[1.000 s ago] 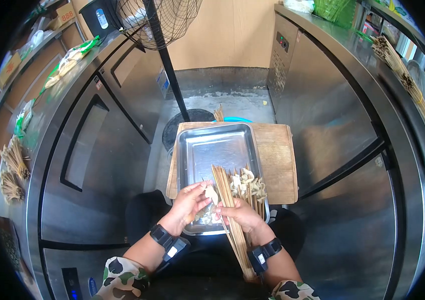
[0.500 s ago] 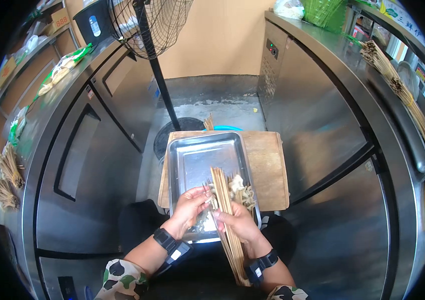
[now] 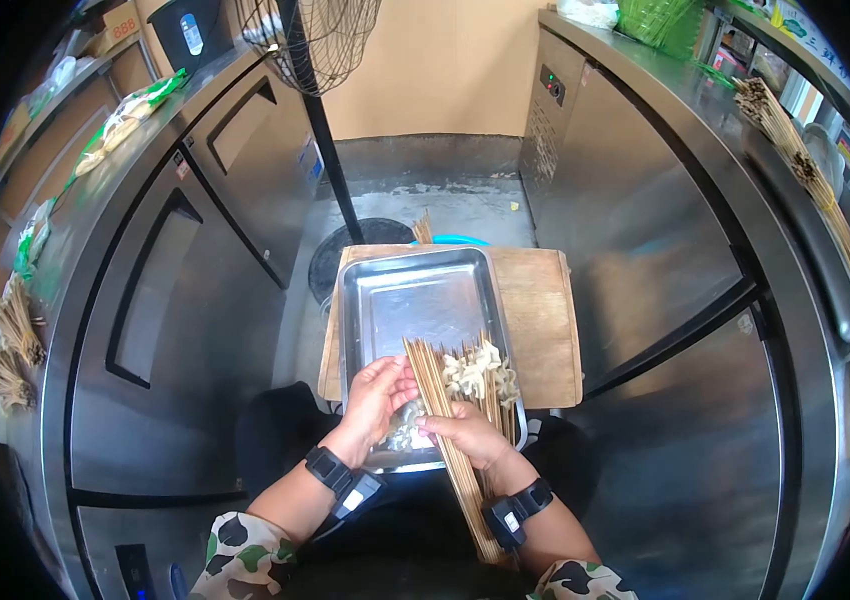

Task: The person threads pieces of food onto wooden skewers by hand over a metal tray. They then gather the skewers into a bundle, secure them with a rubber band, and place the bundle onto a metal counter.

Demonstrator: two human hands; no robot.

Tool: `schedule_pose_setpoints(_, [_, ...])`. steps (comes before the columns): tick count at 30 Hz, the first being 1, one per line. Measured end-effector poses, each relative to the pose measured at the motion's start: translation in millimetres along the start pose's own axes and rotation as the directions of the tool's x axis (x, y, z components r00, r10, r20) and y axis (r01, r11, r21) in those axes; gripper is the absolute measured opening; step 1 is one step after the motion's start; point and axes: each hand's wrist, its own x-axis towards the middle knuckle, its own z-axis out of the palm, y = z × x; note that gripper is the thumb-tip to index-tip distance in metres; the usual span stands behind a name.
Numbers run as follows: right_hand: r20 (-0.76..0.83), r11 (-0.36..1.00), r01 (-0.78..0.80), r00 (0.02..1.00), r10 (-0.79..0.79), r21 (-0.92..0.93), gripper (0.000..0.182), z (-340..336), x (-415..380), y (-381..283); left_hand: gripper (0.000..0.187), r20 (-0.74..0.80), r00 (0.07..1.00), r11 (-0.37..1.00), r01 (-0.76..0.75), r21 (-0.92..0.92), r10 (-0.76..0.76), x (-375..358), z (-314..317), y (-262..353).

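A long bundle of thin wooden sticks [image 3: 443,420] lies slanted across my right hand [image 3: 473,434], whose fingers are wrapped round it. My left hand [image 3: 377,402] is at the left of the bundle's upper end, its fingers curled close to the sticks; what its fingertips hold, if anything, is too small to tell. To the right of the bundle, skewers with pale pieces of food [image 3: 477,370] on them lie at the right side of a metal tray [image 3: 415,290]. More small pale pieces [image 3: 405,432] are in the tray's near part, between my hands.
The tray rests on a wooden board [image 3: 535,320]. Steel cabinets stand on both sides. A stand fan [image 3: 325,130] rises behind at the left. More stick bundles lie on the left counter [image 3: 15,325] and right counter [image 3: 800,165].
The top of the bundle has tilted left, and the food skewers at its right show more. My left hand has moved slightly up and left. The view has shifted a little.
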Motion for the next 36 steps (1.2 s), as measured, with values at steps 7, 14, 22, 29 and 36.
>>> schedule_pose_setpoints(7, [-0.024, 1.0, -0.03, 0.999, 0.03, -0.008, 0.019, 7, -5, -7, 0.015, 0.015, 1.0, 0.997, 0.022, 0.073, -0.024, 3, -4, 1])
schedule_pose_setpoints(14, [-0.015, 0.999, 0.033, 0.999, -0.032, 0.028, 0.021, 1, -3, -5, 0.009, -0.03, 0.999, 0.999, 0.024, 0.038, -0.023, -2, -6, 7])
schedule_pose_setpoints(22, [0.006, 0.996, 0.016, 1.0, -0.016, 0.088, 0.018, -1, -4, -4, 0.046, 0.017, 0.985, 0.962, -0.173, 0.212, 0.173, -13, -6, 14])
schedule_pose_setpoints(29, [0.024, 0.995, 0.019, 0.999, -0.021, 0.095, 0.018, -2, -2, -4, 0.043, 0.089, 0.992, 0.973, -0.104, 0.206, 0.087, -16, -7, 18])
schedule_pose_setpoints(36, [0.008, 0.992, 0.014, 1.0, -0.015, 0.122, 0.013, -2, -4, -5, 0.025, 0.125, 0.937, 0.526, -0.29, 0.799, 0.326, 21, -62, -8])
